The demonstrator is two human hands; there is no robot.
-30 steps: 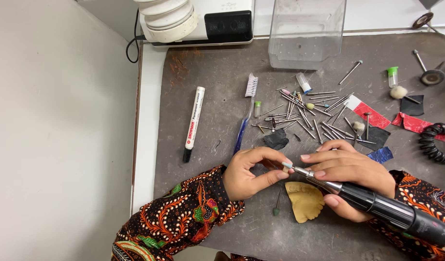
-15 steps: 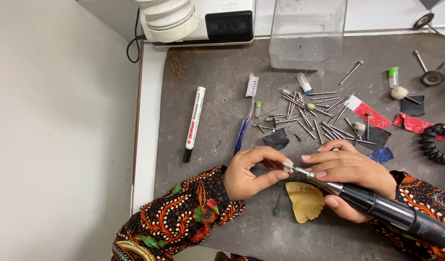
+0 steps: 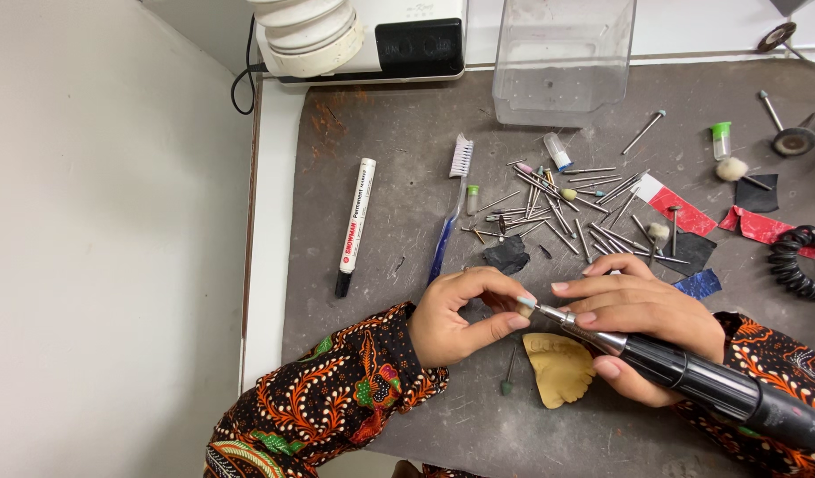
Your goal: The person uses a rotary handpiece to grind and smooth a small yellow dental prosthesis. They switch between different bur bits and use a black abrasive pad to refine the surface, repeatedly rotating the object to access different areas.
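Bit fitting in hand, by the look of it. Right hand (image 3: 642, 310) closed around black rotary handpiece (image 3: 691, 376); left hand (image 3: 465, 314) pinching small pale bit (image 3: 524, 305) at the handpiece nose. Next move likely calls for steady axial alignment. Beneath: one tan dental cast (image 3: 560, 367), one loose green-tipped bit (image 3: 507, 372). Farther: one marker (image 3: 355, 221), one toothbrush (image 3: 451, 199), scattered burs (image 3: 567, 208) too many to count, one clear container (image 3: 562, 57).

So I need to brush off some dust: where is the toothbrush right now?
In the head view the toothbrush lies on the grey mat, between the white marker and the scattered burs, beyond the left hand.
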